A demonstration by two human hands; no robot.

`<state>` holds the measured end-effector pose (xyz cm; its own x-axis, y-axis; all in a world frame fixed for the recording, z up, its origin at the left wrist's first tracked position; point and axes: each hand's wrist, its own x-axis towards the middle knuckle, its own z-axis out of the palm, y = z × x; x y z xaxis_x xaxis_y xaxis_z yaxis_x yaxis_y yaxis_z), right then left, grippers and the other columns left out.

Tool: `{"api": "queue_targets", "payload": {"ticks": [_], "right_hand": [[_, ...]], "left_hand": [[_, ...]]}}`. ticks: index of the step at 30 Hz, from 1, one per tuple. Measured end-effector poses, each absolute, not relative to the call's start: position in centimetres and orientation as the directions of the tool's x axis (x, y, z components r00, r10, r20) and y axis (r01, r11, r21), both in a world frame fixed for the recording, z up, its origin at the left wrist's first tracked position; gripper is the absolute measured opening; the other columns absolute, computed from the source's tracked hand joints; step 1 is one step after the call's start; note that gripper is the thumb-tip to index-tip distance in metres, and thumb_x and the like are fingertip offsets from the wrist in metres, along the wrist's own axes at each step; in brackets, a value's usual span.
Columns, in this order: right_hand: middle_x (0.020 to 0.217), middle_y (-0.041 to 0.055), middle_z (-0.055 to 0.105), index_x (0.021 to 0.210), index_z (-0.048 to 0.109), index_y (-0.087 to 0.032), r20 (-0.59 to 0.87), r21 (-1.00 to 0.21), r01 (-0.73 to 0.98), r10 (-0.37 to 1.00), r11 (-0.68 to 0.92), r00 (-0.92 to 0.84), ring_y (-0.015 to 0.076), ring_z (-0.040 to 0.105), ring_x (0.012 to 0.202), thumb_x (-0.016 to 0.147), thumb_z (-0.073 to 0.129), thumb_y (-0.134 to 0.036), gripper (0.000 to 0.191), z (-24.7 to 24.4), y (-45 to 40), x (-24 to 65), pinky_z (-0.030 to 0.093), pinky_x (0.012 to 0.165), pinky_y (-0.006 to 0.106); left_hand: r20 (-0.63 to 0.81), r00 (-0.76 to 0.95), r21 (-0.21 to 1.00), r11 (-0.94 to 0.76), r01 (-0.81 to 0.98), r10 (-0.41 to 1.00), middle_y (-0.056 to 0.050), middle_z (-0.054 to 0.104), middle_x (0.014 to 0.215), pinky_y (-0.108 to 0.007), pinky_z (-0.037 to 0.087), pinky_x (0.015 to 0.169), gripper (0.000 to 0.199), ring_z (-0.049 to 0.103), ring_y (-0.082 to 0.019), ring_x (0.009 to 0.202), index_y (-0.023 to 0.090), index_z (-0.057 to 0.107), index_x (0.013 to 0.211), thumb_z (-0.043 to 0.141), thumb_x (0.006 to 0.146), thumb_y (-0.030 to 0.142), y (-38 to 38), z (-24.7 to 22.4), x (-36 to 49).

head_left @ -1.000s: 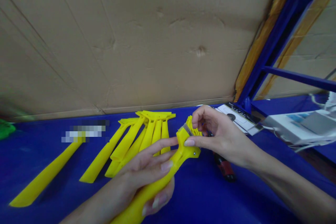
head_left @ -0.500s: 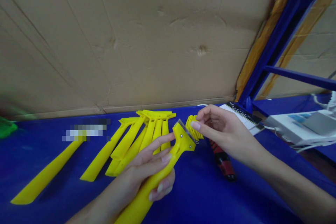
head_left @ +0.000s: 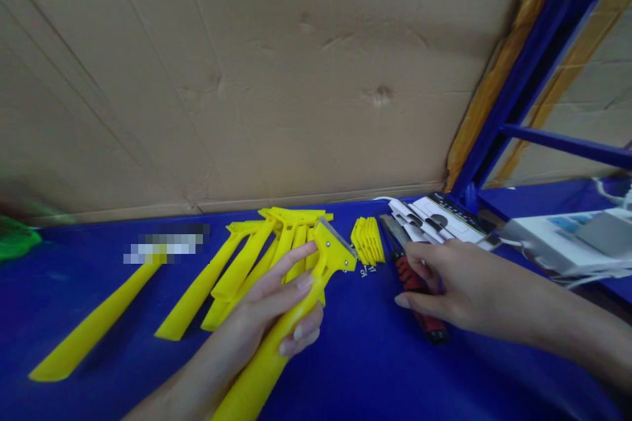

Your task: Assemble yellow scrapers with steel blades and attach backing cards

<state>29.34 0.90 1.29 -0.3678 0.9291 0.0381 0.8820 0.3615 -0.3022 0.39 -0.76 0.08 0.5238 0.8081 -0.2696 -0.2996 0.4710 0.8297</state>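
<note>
My left hand [head_left: 281,302] is wrapped round the yellow handle of a scraper [head_left: 323,260]. Two screws show on its head, and a metal blade lies along the top edge. My right hand [head_left: 459,279] is over a red-and-black handled tool [head_left: 415,283] lying on the blue surface. Thumb and index finger are apart around its handle, and the other fingers are partly hidden. Between the hands sits a row of small yellow plastic pieces [head_left: 368,240], with several small screws [head_left: 366,270] in front of it.
Several yellow scraper handles [head_left: 244,263] lie in a pile behind my left hand. Another yellow handle [head_left: 93,322], its head blurred out, lies far left. White printed cards [head_left: 444,220] and a white box [head_left: 567,237] are at right. A cardboard wall [head_left: 316,92] stands behind.
My right hand has moved from the small yellow pieces rightward and down to the red-and-black tool. The scraper in my left hand has shifted slightly left.
</note>
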Motion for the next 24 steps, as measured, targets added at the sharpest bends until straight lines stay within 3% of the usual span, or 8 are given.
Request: {"api": "queue_targets", "payload": {"ticks": [4, 9, 14, 17, 19, 21, 24], "right_hand": [[0.058, -0.0023, 0.060, 0.069, 0.052, -0.026, 0.006, -0.361, 0.863, 0.926, 0.354, -0.377, 0.0168, 0.053, 0.050, 0.078, 0.084, -0.033, 0.034, 1.0, 0.9, 29.0, 0.030, 0.049, 0.029], [0.058, -0.0045, 0.057, 0.068, 0.047, -0.026, 0.019, -0.394, 0.855, 0.933, 0.337, -0.359, 0.0153, 0.050, 0.052, 0.074, 0.074, -0.015, 0.029, 0.9, 1.0, 29.0, 0.031, 0.050, 0.029], [0.053, -0.0063, 0.050, 0.064, 0.039, -0.026, -0.011, -0.465, 0.820, 0.924, 0.333, -0.382, 0.0132, 0.043, 0.049, 0.079, 0.068, -0.016, 0.034, 2.1, 0.7, 29.1, 0.028, 0.047, 0.028], [0.052, -0.0065, 0.049, 0.063, 0.037, -0.026, 0.052, -0.506, 0.788, 0.924, 0.351, -0.378, 0.0122, 0.041, 0.049, 0.079, 0.065, -0.016, 0.034, 2.7, 0.5, 29.4, 0.028, 0.046, 0.027], [0.052, -0.0061, 0.050, 0.063, 0.036, -0.026, 0.090, -0.582, 0.735, 0.926, 0.347, -0.366, 0.0120, 0.043, 0.048, 0.078, 0.066, -0.017, 0.034, 3.0, 0.5, 29.6, 0.030, 0.045, 0.026], [0.053, -0.0051, 0.055, 0.066, 0.039, -0.026, 0.063, -0.731, 0.625, 0.940, 0.273, -0.336, 0.0130, 0.050, 0.048, 0.079, 0.066, -0.020, 0.030, 3.3, 0.6, 29.7, 0.035, 0.045, 0.026], [0.062, -0.0016, 0.067, 0.086, 0.055, -0.026, -0.010, -0.915, 0.390, 0.960, 0.104, -0.279, 0.0179, 0.062, 0.052, 0.079, 0.069, -0.028, 0.016, 3.7, 0.9, 30.0, 0.041, 0.044, 0.026]], "left_hand": [[-0.269, 0.525, 0.830, 0.470, -0.299, 0.808, 0.004, 0.058, 0.059, -0.024, 0.015, 0.048, 0.071, 0.037, -0.007, 0.045, 0.024, 0.038, 0.156, 0.074, 0.096, 0.034, -0.9, 0.0, 0.4], [-0.273, 0.489, 0.844, 0.450, -0.293, 0.828, 0.005, 0.057, 0.057, -0.024, 0.018, 0.049, 0.068, 0.039, -0.007, 0.044, 0.023, 0.041, 0.154, 0.075, 0.096, 0.033, -1.1, 0.1, 0.7], [-0.290, 0.480, 0.853, 0.451, -0.264, 0.828, 0.005, 0.057, 0.057, -0.023, 0.024, 0.051, 0.074, 0.040, -0.007, 0.045, 0.020, 0.035, 0.154, 0.076, 0.095, 0.035, -1.2, 0.6, 0.8], [-0.281, 0.496, 0.850, 0.453, -0.268, 0.822, 0.005, 0.057, 0.057, -0.021, 0.023, 0.049, 0.078, 0.039, -0.007, 0.046, 0.020, 0.031, 0.156, 0.076, 0.094, 0.036, -1.1, 0.6, 0.7], [-0.274, 0.502, 0.846, 0.454, -0.279, 0.820, 0.005, 0.058, 0.057, -0.021, 0.022, 0.048, 0.081, 0.038, -0.007, 0.045, 0.021, 0.028, 0.158, 0.076, 0.095, 0.036, -0.9, 0.6, 0.6], [-0.277, 0.502, 0.841, 0.459, -0.285, 0.819, 0.005, 0.059, 0.057, -0.020, 0.022, 0.046, 0.083, 0.038, -0.007, 0.044, 0.022, 0.026, 0.160, 0.076, 0.095, 0.034, -0.8, 0.5, 0.5], [-0.271, 0.488, 0.840, 0.451, -0.302, 0.830, 0.005, 0.059, 0.057, -0.019, 0.022, 0.046, 0.083, 0.040, -0.008, 0.044, 0.023, 0.025, 0.162, 0.074, 0.096, 0.033, -0.7, 0.5, 0.3]]}}
